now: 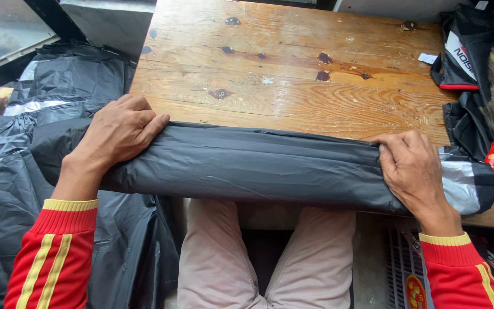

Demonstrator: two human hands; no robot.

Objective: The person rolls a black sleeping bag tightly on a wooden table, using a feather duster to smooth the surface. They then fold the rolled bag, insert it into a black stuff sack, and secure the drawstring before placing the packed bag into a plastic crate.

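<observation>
Left hand [122, 133] and right hand [411, 166], fingers curled, gripping rolled black fabric [258, 169].

Counted two hands, left [122, 133] and right [411, 169], both pressed on one rolled black fabric bundle [258, 169]. Saw one wooden table [293, 74], two red sleeves [55, 252], and one small white tag [427, 58].

Rolled fabric [258, 169] along table's [293, 63] near edge
</observation>
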